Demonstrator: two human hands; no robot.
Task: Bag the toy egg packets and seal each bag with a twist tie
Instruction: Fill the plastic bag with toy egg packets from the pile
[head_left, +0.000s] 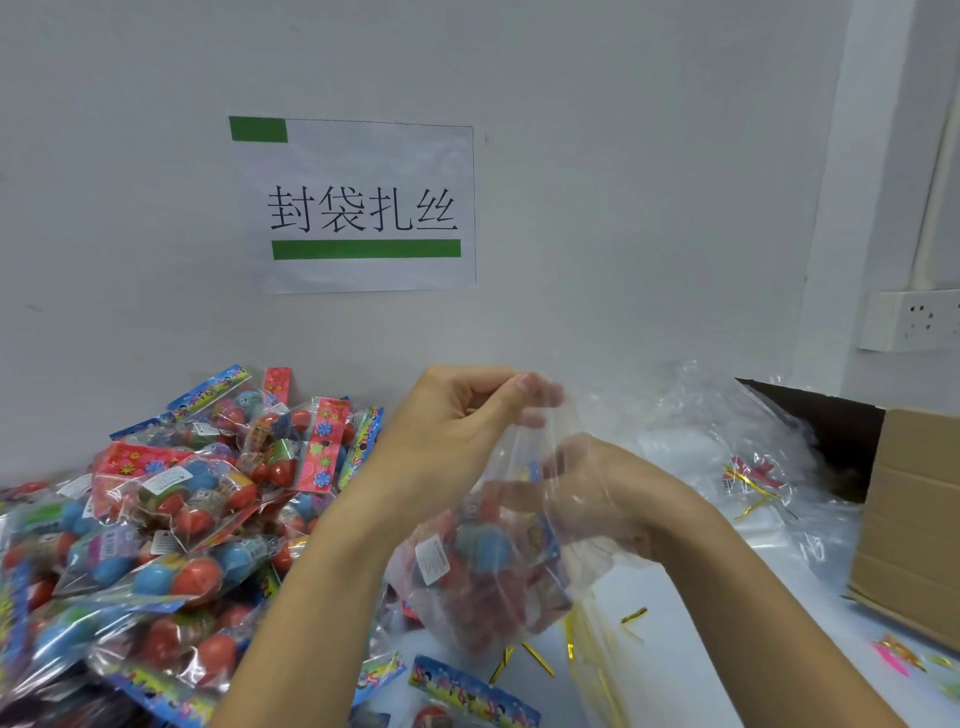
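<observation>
My left hand (470, 415) pinches the top edge of a clear plastic bag (519, 613) and holds it up above the table. My right hand (582, 493) is inside the bag's mouth, seen through the plastic, its fingers curled on a toy egg packet (467, 551) with red and blue eggs low in the bag. A big heap of toy egg packets (171, 509) lies to the left. Gold twist ties (537, 657) are scattered on the table below the bag.
A stack of empty clear bags (727, 447) lies at the right rear, with more gold ties (753, 493) on it. A cardboard box (914, 525) stands at the right edge. A paper sign (363, 208) hangs on the wall behind. One egg packet (467, 696) lies near the front edge.
</observation>
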